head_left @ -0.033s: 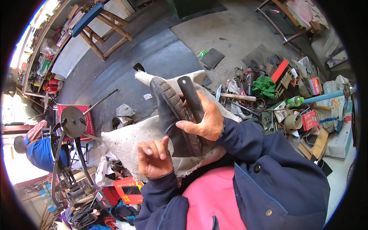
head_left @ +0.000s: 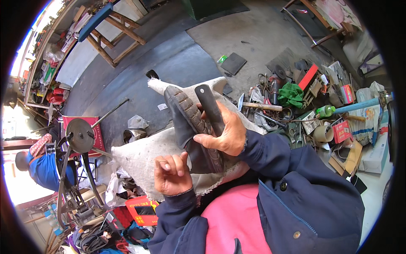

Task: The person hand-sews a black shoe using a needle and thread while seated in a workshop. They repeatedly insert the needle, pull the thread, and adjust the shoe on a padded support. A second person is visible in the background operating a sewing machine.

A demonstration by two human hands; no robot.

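Note:
On a pale cloth (head_left: 139, 158) spread over my lap lies a dark shoe (head_left: 179, 125), tilted so its ridged, worn sole faces up. My right hand (head_left: 228, 135) closes round a flat black bar (head_left: 207, 97) with a rounded end and a small hole. Its thumb lies across the sole, and the bar's lower part is hidden in the grip. My left hand (head_left: 172, 174) is palm up beside the shoe's near left side. Its fingers are loosely curled and apart, and I see nothing in them.
A cast-metal machine with a round plate (head_left: 80, 134) stands at left, beside a person in blue (head_left: 44, 167). Several tools crowd the floor at right, among them a wooden handle (head_left: 264, 106), a green cloth (head_left: 291, 95) and an angle grinder (head_left: 277, 82). A blue-topped stool (head_left: 95, 21) stands far left.

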